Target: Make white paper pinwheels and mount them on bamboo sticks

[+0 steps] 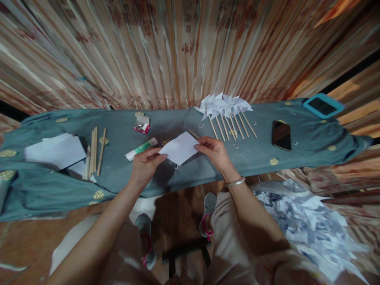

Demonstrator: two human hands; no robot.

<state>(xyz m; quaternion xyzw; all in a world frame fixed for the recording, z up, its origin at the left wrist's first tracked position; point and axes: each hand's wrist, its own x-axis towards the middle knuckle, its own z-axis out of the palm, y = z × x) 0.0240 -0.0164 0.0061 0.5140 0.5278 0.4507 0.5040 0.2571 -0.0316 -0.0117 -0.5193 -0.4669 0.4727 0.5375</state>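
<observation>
A square sheet of white paper (180, 149) is stretched between my two hands above the table. My left hand (145, 165) pinches its left corner, thumb on top. At the opposite corner, my right hand (214, 153) grips the paper between thumb and fingers, and a bracelet circles that wrist. Just behind the paper lies a dark, slim tool (192, 133), mostly hidden, perhaps scissors. Close to my left hand rests a white and green glue stick (141, 149). Beyond my right hand, several white paper pinwheels (224, 106) on wooden sticks lie in a row.
Paper sheets (56, 152) and wooden sticks (94, 152) lie at the left of the cloth-covered table (118, 122). A small red and white box (141, 124) holds metal pieces. At right are a phone (282, 135) and a blue-framed device (323, 105). Many paper pieces (314, 225) fill the lower right.
</observation>
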